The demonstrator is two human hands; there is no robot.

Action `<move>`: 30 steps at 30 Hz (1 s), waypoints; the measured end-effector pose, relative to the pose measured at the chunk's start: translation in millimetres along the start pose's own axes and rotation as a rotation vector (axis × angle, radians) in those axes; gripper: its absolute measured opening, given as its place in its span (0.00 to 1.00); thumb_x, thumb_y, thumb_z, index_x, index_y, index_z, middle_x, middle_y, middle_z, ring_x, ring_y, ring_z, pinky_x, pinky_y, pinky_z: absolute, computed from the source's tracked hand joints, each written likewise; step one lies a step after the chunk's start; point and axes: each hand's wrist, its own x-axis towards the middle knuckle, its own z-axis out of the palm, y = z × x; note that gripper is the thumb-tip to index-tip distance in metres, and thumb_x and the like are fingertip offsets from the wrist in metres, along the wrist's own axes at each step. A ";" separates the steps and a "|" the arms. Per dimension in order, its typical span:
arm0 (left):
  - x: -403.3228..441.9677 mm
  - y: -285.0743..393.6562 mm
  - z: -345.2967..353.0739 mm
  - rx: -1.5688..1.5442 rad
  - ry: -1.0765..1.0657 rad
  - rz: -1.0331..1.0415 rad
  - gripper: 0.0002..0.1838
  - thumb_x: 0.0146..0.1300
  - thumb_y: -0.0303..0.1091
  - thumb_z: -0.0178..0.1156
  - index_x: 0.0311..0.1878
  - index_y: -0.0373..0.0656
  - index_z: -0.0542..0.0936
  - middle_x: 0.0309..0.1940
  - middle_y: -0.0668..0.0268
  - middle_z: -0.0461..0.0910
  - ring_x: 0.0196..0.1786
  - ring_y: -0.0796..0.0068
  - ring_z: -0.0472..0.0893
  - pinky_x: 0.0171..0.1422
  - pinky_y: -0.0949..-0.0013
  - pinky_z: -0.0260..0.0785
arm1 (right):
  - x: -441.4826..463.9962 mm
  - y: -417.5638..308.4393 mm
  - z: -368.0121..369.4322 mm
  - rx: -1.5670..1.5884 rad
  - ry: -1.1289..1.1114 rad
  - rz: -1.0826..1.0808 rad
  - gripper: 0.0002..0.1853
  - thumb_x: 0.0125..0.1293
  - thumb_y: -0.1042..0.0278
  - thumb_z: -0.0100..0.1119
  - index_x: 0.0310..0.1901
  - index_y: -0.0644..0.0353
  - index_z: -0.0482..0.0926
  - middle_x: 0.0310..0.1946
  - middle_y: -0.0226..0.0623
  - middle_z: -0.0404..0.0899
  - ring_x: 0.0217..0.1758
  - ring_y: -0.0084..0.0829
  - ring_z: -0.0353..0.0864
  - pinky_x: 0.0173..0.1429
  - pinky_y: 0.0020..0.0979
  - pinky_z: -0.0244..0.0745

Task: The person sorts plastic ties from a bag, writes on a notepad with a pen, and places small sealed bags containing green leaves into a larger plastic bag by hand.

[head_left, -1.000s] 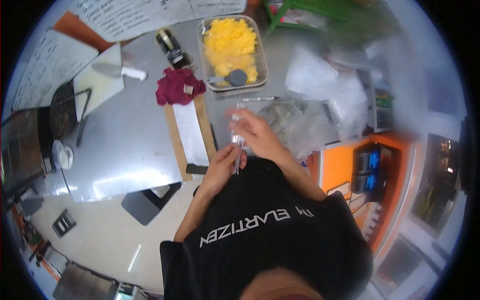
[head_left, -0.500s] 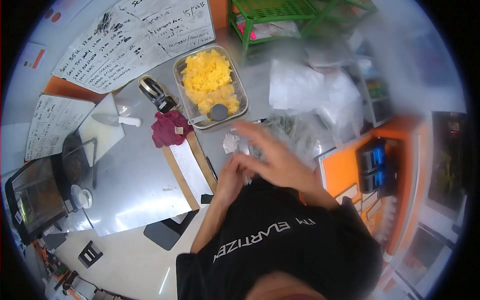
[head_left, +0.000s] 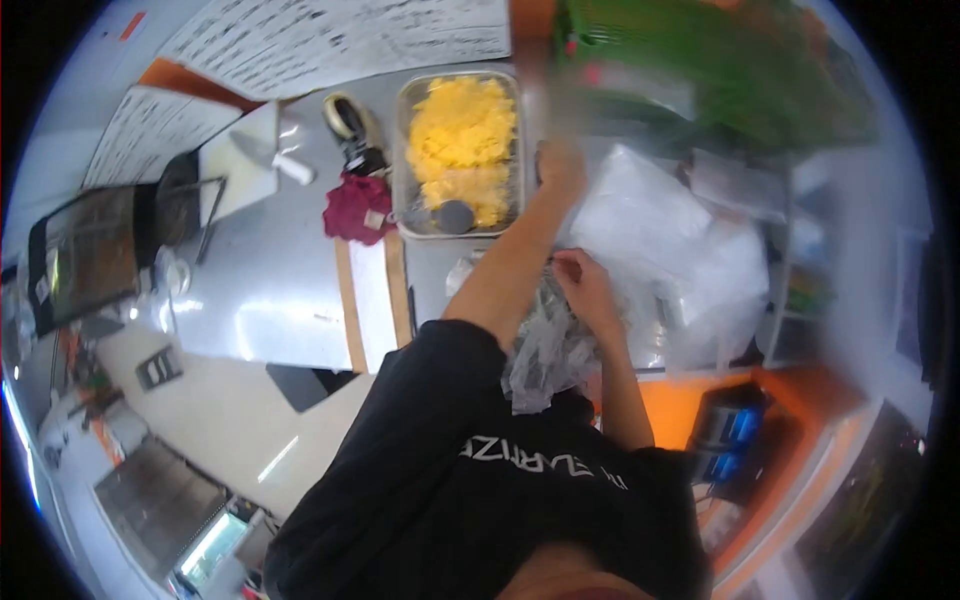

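My left hand (head_left: 562,172) reaches forward past the right side of a clear tub (head_left: 402,190) filled with a yellow crumbly mass (head_left: 462,130). Blur hides its fingers, so what they hold cannot be told. My right hand (head_left: 585,280) is lower and closer to my body, its fingers curled together at crinkled clear plastic bags (head_left: 545,365). Anything between those fingertips is too small to make out. A grey round scoop (head_left: 455,216) lies on the yellow mass at the tub's near end. White plastic bags (head_left: 640,210) are spread just right of both hands.
A maroon cloth (head_left: 357,210), a tape dispenser (head_left: 352,130) and a paper strip (head_left: 370,300) lie left of the tub. A knife (head_left: 290,168) rests on a white cutting board (head_left: 235,185). A green rack (head_left: 680,60) stands at the back right.
My hands were close together in front of my chest. The left has stretched forward beside the tub, while the right has moved over the plastic bags. The view has shifted.
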 end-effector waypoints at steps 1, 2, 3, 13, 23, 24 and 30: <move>-1.2 -0.2 -4.5 0.001 -0.002 -0.037 0.20 0.66 0.37 0.60 0.55 0.33 0.81 0.52 0.50 0.79 0.53 0.52 0.82 0.57 0.57 0.78 | -2.7 2.6 3.7 -0.012 0.021 -0.022 0.11 0.74 0.70 0.62 0.53 0.65 0.82 0.40 0.40 0.88 0.42 0.27 0.86 0.49 0.32 0.81; -1.8 -0.4 -7.6 0.002 -0.004 -0.073 0.19 0.65 0.37 0.61 0.53 0.34 0.82 0.54 0.50 0.78 0.55 0.51 0.81 0.57 0.57 0.78 | -3.6 6.1 5.8 -0.025 0.049 -0.045 0.11 0.74 0.70 0.62 0.53 0.65 0.82 0.40 0.41 0.88 0.42 0.28 0.86 0.49 0.32 0.81; 11.2 2.3 24.5 0.013 0.073 -0.124 0.17 0.67 0.39 0.60 0.51 0.37 0.84 0.54 0.53 0.79 0.55 0.53 0.80 0.56 0.57 0.78 | -4.3 10.4 5.7 -0.016 0.044 -0.043 0.11 0.74 0.71 0.62 0.52 0.65 0.82 0.40 0.41 0.88 0.43 0.28 0.87 0.49 0.32 0.81; 12.6 21.7 17.7 -0.095 0.109 -0.249 0.18 0.64 0.29 0.61 0.56 0.34 0.83 0.54 0.53 0.78 0.57 0.52 0.79 0.55 0.60 0.80 | 5.5 -21.0 -39.7 -0.040 -0.194 -0.024 0.14 0.74 0.65 0.59 0.54 0.65 0.82 0.49 0.50 0.86 0.52 0.45 0.86 0.59 0.39 0.78; -225.4 -73.7 -185.4 -1.097 0.308 -0.066 0.17 0.68 0.35 0.66 0.57 0.39 0.84 0.47 0.56 0.88 0.46 0.65 0.89 0.52 0.64 0.80 | -86.4 -208.1 -51.8 0.284 -0.813 -0.276 0.08 0.71 0.71 0.63 0.49 0.62 0.83 0.40 0.42 0.87 0.43 0.37 0.88 0.50 0.34 0.80; -251.7 -109.3 -177.6 -1.067 0.302 -0.205 0.17 0.70 0.34 0.64 0.59 0.39 0.83 0.47 0.57 0.88 0.47 0.67 0.89 0.53 0.66 0.80 | -90.8 -217.8 -30.6 0.386 -0.932 -0.293 0.08 0.71 0.73 0.64 0.49 0.63 0.83 0.39 0.40 0.88 0.41 0.33 0.88 0.48 0.32 0.80; -398.3 -299.0 -77.5 -0.433 0.191 -0.426 0.21 0.68 0.29 0.65 0.65 0.42 0.80 0.61 0.52 0.80 0.64 0.47 0.77 0.71 0.52 0.69 | -91.2 -109.2 181.1 -0.253 -0.541 -0.302 0.19 0.65 0.80 0.60 0.58 0.63 0.78 0.59 0.43 0.78 0.57 0.46 0.81 0.60 0.41 0.77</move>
